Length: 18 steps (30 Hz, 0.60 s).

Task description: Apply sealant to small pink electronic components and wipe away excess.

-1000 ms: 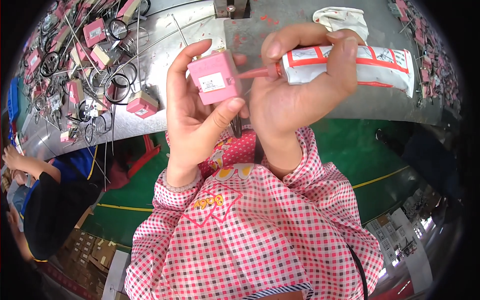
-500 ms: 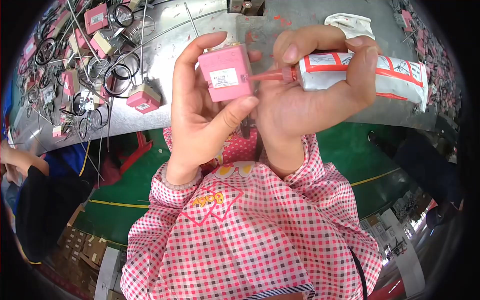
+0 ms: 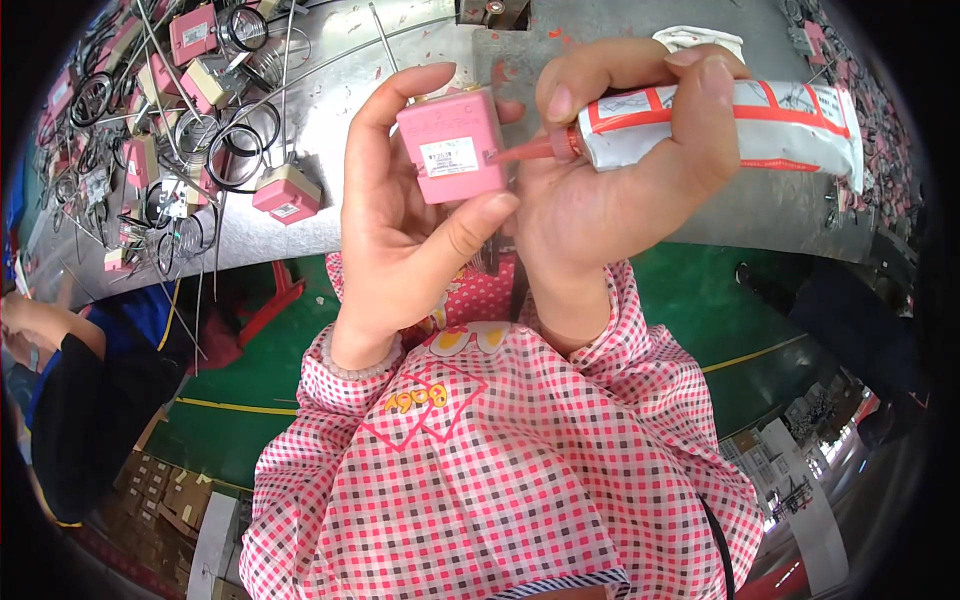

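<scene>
My left hand [image 3: 400,215] grips a small pink box-shaped device [image 3: 462,125] with a white label, its labelled face turned up toward me. The thumb presses its lower edge and the fingers wrap behind it. A metal rod shows beyond its far end. My right hand [image 3: 640,150] is closed around a white and red squeeze tube [image 3: 800,120] lying sideways. Its tapered red nozzle [image 3: 535,151] points left, and the tip meets the right edge of the pink device, beside the label. Some of the right fingers are hidden behind the tube.
A pile of pink and cream devices [image 3: 287,195] with coiled black wires and thin rods covers the left of the metal table [image 3: 330,130]. More devices lie at the far right. A white cloth-like item [image 3: 705,40] and a metal block [image 3: 493,12] sit behind. Another person's arm [image 3: 60,325] shows at left.
The tube has tilted, its rear end dropping slightly, and my right hand has shifted a little left. The nozzle tip stays at the same edge of the pink device.
</scene>
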Motion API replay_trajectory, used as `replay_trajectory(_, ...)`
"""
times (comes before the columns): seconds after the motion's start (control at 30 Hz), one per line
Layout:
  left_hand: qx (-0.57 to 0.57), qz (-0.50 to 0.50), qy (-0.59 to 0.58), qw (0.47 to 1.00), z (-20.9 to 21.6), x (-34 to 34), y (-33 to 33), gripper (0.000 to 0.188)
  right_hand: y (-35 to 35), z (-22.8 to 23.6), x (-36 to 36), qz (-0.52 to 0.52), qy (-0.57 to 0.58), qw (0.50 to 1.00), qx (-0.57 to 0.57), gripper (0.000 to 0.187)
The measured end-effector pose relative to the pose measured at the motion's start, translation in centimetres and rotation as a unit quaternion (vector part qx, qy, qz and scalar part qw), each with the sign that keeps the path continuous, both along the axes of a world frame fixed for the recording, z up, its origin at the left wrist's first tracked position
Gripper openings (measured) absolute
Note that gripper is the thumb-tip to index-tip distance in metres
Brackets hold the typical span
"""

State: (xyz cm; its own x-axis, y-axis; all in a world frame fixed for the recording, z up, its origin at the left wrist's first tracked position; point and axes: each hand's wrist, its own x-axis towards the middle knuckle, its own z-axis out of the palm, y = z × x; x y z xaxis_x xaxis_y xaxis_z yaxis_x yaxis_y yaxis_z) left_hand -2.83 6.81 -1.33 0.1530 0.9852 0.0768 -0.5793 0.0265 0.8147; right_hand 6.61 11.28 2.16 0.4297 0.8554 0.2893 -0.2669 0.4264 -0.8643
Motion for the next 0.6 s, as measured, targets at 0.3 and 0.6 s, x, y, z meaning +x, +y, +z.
replay_trajectory(0.3,0.016,0.0,0.042,0.999,-0.3,-0.1,0.1,0.064,0.2,1.4,-0.6,0.031,0.026,0.996,-0.078,0.02)
replay_trajectory(0.6,0.007,-0.001,0.04,0.999,-0.3,-0.1,0.1,0.064,0.1,0.4,-0.7,-0.031,0.015,0.996,-0.08,0.017)
